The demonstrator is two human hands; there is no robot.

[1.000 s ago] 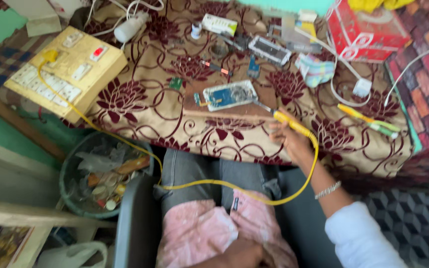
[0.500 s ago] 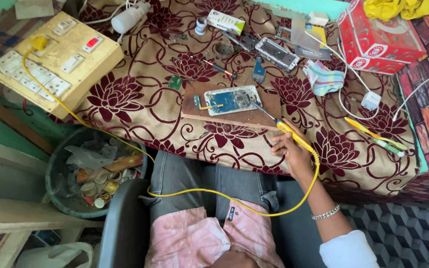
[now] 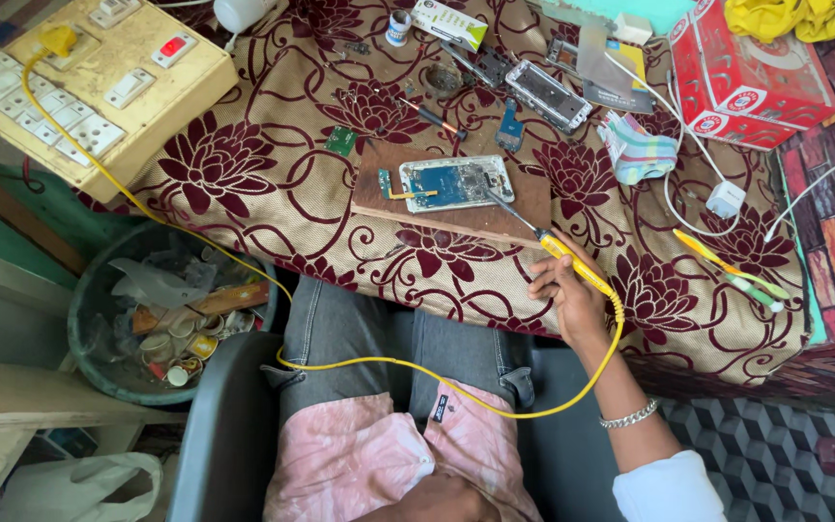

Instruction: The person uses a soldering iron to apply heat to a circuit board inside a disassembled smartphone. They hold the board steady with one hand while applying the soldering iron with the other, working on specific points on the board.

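Since the earlier frames, your right hand [image 3: 572, 295] has carried the iron [image 3: 543, 244] from the worktop [image 3: 273, 193] edge toward the opened phone [image 3: 454, 183]; the tip now rests at the phone's right end, at 11 o'clock from the hand. The phone has stayed on the brown board [image 3: 524, 208]. Your right hand grasps the yellow handle pen-style. Your left hand [image 3: 437, 501] lies in your lap, mostly out of view; you cannot tell its grip. The yellow cord [image 3: 388, 367] loops across your knees to the switchboard [image 3: 89, 87] at 10 o'clock. Judged from this, tip work on the board is beginning.
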